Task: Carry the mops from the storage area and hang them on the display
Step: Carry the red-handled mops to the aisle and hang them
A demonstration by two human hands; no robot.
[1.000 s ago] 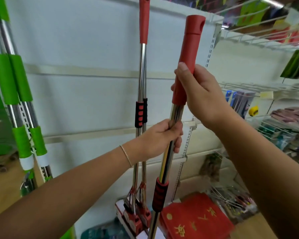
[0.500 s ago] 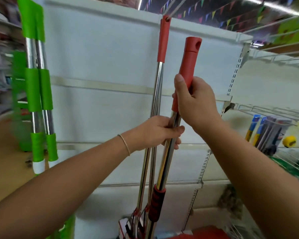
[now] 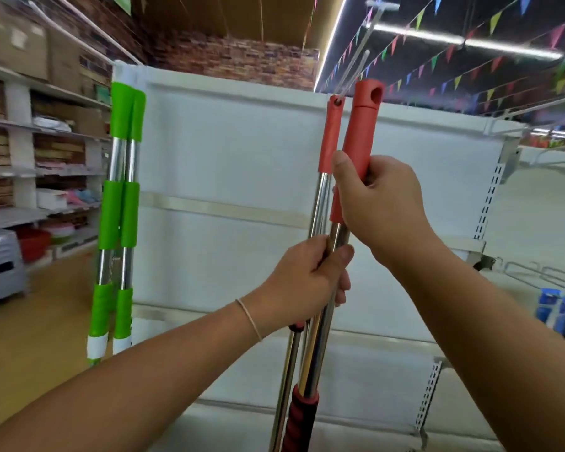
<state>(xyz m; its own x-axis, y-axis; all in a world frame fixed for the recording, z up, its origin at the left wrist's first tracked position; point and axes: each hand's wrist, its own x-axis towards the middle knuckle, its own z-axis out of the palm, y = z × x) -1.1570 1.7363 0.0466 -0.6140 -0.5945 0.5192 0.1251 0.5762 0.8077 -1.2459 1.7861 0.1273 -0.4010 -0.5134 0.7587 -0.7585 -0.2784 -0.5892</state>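
Backdrop: white display panel [image 3: 242, 164], no readable writing.
Held mop [image 3: 361, 125]: right hand [image 3: 379, 203] wraps red grip, left hand [image 3: 307, 278] clasps shaft, beside hung mop [image 3: 330, 135].
Change: raised, top now level with hook [image 3: 353, 73].

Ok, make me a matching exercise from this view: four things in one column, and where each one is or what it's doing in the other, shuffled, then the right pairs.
Things:
1. left hand
2. right hand
3. thin red mop
4. green mops

States:
A. hanging at the left edge of the white panel
B. already hung on the wire hook by its top hole
C. holds the red grip of the thick mop
D. holds the steel pole lower down

Pairs: 1-D, 2-C, 3-B, 4-A
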